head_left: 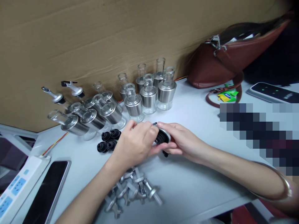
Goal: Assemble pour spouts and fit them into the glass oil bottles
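Both hands (136, 141) (179, 138) grasping a silver-rimmed black stopper (162, 137) — glass bottles (133, 105) behind, silvery spouts (139, 177) piled nearer

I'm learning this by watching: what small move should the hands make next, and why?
Probably, with the right hand steadying the silver-rimmed piece, the left hand should press its black part evenly inward; its seating can't be judged here. The two upright spouts show black below their silver collars, while loose spouts show bare pale stems.
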The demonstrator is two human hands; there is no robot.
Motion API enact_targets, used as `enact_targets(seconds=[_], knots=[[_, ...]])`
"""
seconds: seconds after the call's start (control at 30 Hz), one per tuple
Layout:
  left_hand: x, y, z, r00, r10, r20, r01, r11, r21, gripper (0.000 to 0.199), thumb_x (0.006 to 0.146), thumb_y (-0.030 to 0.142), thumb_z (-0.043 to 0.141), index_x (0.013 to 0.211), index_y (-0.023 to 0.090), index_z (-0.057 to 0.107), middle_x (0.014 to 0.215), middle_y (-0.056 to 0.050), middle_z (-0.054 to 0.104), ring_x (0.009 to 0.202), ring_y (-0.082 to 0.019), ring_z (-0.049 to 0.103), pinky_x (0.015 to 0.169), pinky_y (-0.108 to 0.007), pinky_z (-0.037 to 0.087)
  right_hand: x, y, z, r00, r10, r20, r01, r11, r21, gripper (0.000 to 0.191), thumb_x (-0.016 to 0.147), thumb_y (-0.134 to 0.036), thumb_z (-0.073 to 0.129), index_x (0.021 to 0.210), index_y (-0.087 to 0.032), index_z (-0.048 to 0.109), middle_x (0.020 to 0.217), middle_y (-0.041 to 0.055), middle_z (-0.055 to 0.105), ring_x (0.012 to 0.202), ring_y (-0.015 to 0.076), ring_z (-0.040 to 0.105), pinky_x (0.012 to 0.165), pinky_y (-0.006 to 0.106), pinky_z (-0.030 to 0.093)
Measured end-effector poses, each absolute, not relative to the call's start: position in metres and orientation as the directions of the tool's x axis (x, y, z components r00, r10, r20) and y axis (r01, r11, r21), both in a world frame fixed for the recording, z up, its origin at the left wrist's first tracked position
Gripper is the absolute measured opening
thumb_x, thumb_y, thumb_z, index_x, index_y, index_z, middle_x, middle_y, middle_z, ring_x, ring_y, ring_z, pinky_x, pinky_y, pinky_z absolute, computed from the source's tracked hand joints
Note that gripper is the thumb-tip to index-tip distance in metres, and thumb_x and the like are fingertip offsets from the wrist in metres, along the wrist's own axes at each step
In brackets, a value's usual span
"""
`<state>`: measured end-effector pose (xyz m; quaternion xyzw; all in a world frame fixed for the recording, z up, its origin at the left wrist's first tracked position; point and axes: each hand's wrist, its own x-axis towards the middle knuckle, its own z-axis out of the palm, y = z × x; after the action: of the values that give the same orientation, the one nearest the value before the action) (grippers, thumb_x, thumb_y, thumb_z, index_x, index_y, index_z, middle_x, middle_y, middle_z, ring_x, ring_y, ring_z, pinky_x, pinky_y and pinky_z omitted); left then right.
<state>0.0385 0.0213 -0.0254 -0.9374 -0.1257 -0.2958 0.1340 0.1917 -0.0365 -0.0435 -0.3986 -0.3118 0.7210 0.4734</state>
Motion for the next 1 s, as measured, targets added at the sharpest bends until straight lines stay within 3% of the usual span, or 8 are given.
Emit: enact_targets(seconds=[0.13,0.3,0.47,0.67,0.87,0.93,1.0], knots=[[0.035,0.021,-0.021,0.791,0.149,0.594,0.314,-0.931,-0.184,0.038,0.102,0.033,0.025,0.083,0.016,0.053,0.061,-0.002,0.060,0.055,-0.018,0.053,0.057,-0.032,0.035,0.195,-0.038,-0.041,-0.381,0.867,-0.322,-0.507,-0.487,-0.711,0.044,0.081,-0.050,0.065,0.059,-0.018,0.045,0.036,-0.0115,0.035,0.028,0.0018,0.024,0.032,0.017,0.010],[0.029,0.027,-0.013,0.809,0.100,0.580,0.247,-0.952,-0.180,0.034,0.100,0.031,0.028,0.077,0.018,0.051,0.064,-0.002,0.057,0.056,-0.016,0.048,0.056,-0.029,0.036,0.201,-0.038,-0.046,-0.699,0.698,-0.152,-0.528,-0.648,-0.549,0.041,0.093,-0.044,0.048,0.063,-0.017,0.049,0.035,-0.0111,0.035,0.025,0.0025,0.024,0.034,0.019,0.016],[0.029,0.031,-0.018,0.795,0.008,0.607,0.187,-0.954,-0.232,0.035,0.098,0.023,0.030,0.065,0.021,0.043,0.054,0.002,0.046,0.049,-0.014,0.039,0.052,-0.027,0.030,0.194,-0.042,-0.047,-0.578,0.798,-0.172,-0.588,-0.553,-0.590,0.028,0.090,-0.034,0.056,0.069,-0.017,0.049,0.038,-0.0115,0.037,0.028,0.0026,0.021,0.032,0.016,0.013],[0.029,0.034,-0.018,0.749,0.009,0.662,0.222,-0.945,-0.238,0.042,0.099,0.024,0.024,0.061,0.021,0.042,0.048,0.004,0.042,0.045,-0.013,0.033,0.051,-0.028,0.029,0.186,-0.050,-0.030,-0.441,0.870,-0.221,-0.565,-0.460,-0.685,0.034,0.082,-0.039,0.068,0.067,-0.016,0.047,0.044,-0.0135,0.026,0.036,0.0008,0.013,0.033,0.015,0.009],[0.029,0.033,-0.007,0.741,0.083,0.666,0.197,-0.975,-0.098,0.045,0.101,0.030,0.021,0.060,0.022,0.038,0.046,0.005,0.037,0.043,-0.013,0.027,0.049,-0.029,0.028,0.186,-0.057,-0.026,-0.317,0.946,-0.069,-0.477,-0.221,-0.851,0.035,0.087,-0.044,0.061,0.070,-0.019,0.043,0.051,-0.0121,0.023,0.042,0.0033,0.014,0.037,0.016,0.013],[0.029,0.031,-0.004,0.747,0.124,0.653,0.182,-0.983,-0.022,0.043,0.101,0.030,0.022,0.061,0.022,0.036,0.047,0.006,0.036,0.043,-0.012,0.026,0.049,-0.028,0.028,0.188,-0.058,-0.029,-0.229,0.972,0.051,-0.282,-0.016,-0.959,0.027,0.091,-0.039,0.055,0.074,-0.020,0.046,0.055,-0.0098,0.027,0.043,0.0049,0.021,0.039,0.018,0.019],[0.029,0.027,-0.002,0.757,0.166,0.632,0.170,-0.984,0.055,0.042,0.101,0.030,0.023,0.062,0.022,0.034,0.048,0.006,0.036,0.043,-0.012,0.025,0.048,-0.028,0.028,0.191,-0.058,-0.031,-0.173,0.956,0.238,0.036,0.247,-0.968,0.018,0.093,-0.031,0.050,0.079,-0.020,0.050,0.056,-0.0077,0.034,0.045,0.0072,0.031,0.042,0.020,0.026]])
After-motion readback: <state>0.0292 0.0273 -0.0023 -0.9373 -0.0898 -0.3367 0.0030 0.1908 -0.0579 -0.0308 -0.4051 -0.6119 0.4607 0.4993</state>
